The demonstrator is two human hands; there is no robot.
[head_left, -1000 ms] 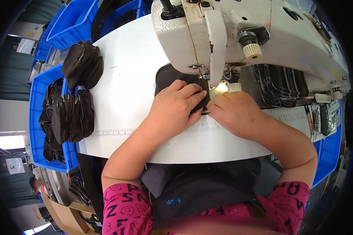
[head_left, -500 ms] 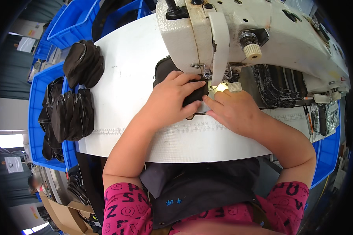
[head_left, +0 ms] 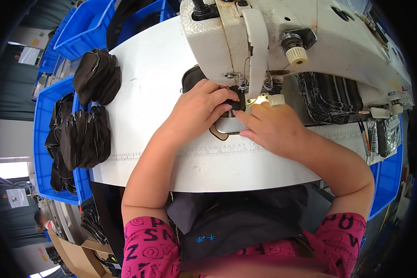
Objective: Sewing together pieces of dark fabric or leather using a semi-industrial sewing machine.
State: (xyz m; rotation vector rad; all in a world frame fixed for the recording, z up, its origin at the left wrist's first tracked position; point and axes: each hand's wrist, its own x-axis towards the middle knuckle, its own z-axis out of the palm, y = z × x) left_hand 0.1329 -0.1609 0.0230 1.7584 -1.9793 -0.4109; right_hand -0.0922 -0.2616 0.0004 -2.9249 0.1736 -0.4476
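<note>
A black zipped fabric piece (head_left: 193, 80) lies under the presser-foot end of a white sewing machine (head_left: 217, 46), partly covered by my left hand. My left hand (head_left: 199, 110) has curled fingers gripping the piece, with the thumb near its front edge. My right hand (head_left: 271, 132) is just right of it, index fingertip touching the fabric's edge, thumb apart and the other fingers bent beside the lit needle plate and a knurled knob (head_left: 276, 99). A small tan-edged loop shows below the fabric.
Dark fabric pouches (head_left: 90, 139) are heaped in a blue bin (head_left: 41, 143) at left, another pile (head_left: 97, 76) on the white table (head_left: 148, 55). Stacked dark pieces (head_left: 329, 97) and tools (head_left: 384, 136) lie at right. A person (head_left: 46, 222) is in the left background.
The black piece has moved away from me, toward the back, with my left hand following it. My right hand has shifted slightly the same way. The tan-edged loop is more exposed below the fabric.
</note>
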